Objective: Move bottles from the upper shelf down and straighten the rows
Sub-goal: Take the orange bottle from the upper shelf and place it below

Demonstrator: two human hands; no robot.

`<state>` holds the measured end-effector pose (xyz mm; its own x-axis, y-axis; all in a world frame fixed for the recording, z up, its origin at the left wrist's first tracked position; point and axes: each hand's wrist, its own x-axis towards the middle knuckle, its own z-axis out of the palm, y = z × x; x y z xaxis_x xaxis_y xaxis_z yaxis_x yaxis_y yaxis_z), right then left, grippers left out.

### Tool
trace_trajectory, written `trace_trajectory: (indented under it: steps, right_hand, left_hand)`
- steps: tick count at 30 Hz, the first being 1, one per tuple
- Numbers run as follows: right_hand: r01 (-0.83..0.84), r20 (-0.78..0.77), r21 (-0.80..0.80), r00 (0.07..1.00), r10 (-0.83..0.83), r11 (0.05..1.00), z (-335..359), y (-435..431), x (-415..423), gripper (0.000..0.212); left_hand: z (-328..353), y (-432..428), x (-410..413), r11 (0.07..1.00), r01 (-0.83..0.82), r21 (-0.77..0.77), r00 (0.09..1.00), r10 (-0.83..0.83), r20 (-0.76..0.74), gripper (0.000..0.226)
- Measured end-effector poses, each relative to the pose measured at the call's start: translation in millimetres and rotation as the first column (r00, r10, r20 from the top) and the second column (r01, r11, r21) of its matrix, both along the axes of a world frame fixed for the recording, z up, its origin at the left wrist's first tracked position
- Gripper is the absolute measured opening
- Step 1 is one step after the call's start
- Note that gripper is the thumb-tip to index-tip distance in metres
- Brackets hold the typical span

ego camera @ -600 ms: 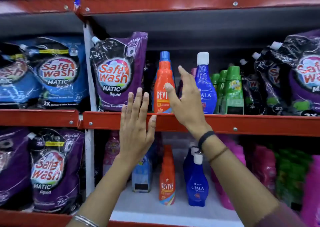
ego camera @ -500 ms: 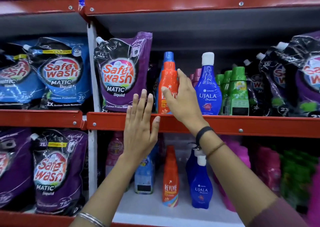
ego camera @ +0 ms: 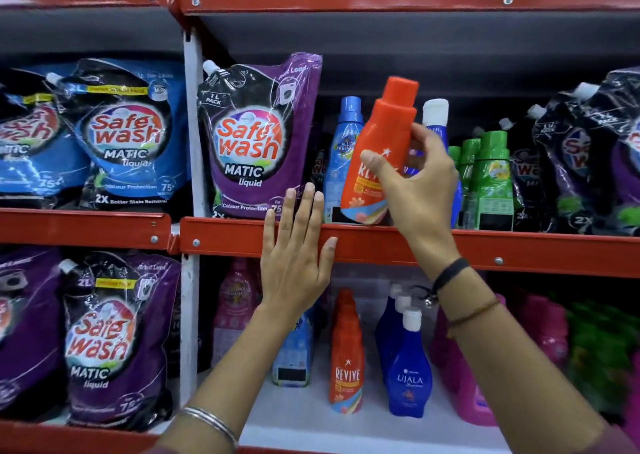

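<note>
**At the upper shelf's front edge: orange bottle lifted**

Above the red metal upper shelf (ego camera: 398,242) lip, the tilted orange plastic Revive bottle (ego camera: 377,155) sits clamped in the right hand (ego camera: 420,190), seemingly clearing neighbours. The left hand (ego camera: 294,259) rests flat, fingers spread, likely bracing; a matching orange bottle (ego camera: 346,353) waits below.

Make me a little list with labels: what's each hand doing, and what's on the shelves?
right hand: right hand grips tilted orange Revive bottle, lifted off the upper shelf
left hand: left hand flat, open, against red metal shelf edge
upper shelf: purple Safewash pouch, light blue bottle, green bottles
lower shelf: second orange Revive bottle, dark blue Ujala bottle
</note>
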<state>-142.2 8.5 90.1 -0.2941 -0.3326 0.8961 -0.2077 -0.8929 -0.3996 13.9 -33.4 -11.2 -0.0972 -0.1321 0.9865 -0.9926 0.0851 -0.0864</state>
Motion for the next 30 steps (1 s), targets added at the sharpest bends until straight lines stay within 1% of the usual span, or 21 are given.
trace_trajectory:
  steps: [2, 4, 5, 7, 9, 10, 12, 14, 20, 25, 30]
  right_hand:
    - [-0.047, 0.009, -0.015, 0.999, 0.047, 0.999, -1, 7, -10, 0.059]
    - [-0.127, 0.011, 0.005, 0.992, 0.127, 0.992, -9, 12, -18, 0.059]
    - [-0.175, 0.003, 0.012, 0.985, 0.175, 0.985, -18, 15, -23, 0.059]
    - [-0.239, -0.036, 0.025, 0.970, 0.240, 0.971, -38, 19, -29, 0.059]
    - [-0.257, -0.073, 0.142, 0.961, 0.269, 0.956, -81, 27, -44, 0.060]
    - [-0.274, -0.077, 0.144, 0.955, 0.287, 0.951, -93, 26, -45, 0.059]
    - [-0.294, -0.090, 0.190, 0.945, 0.315, 0.937, -115, 20, -48, 0.056]
    - [-0.313, -0.115, 0.243, 0.930, 0.348, 0.918, -129, 13, -46, 0.059]
    - [-0.236, -0.164, 0.417, 0.930, 0.328, 0.878, -191, -19, -39, 0.058]
    - [-0.166, -0.204, 0.564, 0.921, 0.332, 0.809, -237, -44, -28, 0.057]
    - [-0.162, -0.193, 0.664, 0.906, 0.377, 0.730, -268, -63, -15, 0.064]
  left_hand:
    - [4, -1, 0, 1.000, -0.001, -0.005, 1.000, 0.001, 0.007, 0.059]
    - [11, -6, 3, 1.000, -0.007, -0.026, 1.000, 0.007, 0.005, 0.059]
    - [11, -6, 3, 1.000, -0.002, -0.019, 1.000, 0.002, 0.000, 0.058]
    - [7, -4, 0, 0.999, 0.000, -0.052, 1.000, 0.000, -0.003, 0.058]
    - [-23, 2, -19, 1.000, 0.021, 0.015, 0.999, -0.020, -0.035, 0.056]
    - [-27, 1, -18, 1.000, 0.030, 0.007, 0.999, -0.030, -0.028, 0.056]
    - [-21, 1, -20, 1.000, 0.022, 0.000, 0.999, -0.022, -0.049, 0.055]
    - [-8, -1, -18, 1.000, 0.026, -0.008, 0.998, -0.026, -0.063, 0.054]
    - [-4, -4, -16, 0.999, 0.031, -0.044, 0.998, -0.034, -0.062, 0.054]
    - [-5, -6, -15, 0.997, 0.031, -0.073, 0.998, -0.036, -0.058, 0.054]
    - [-5, -7, -14, 0.996, 0.022, -0.091, 0.999, -0.027, -0.045, 0.053]
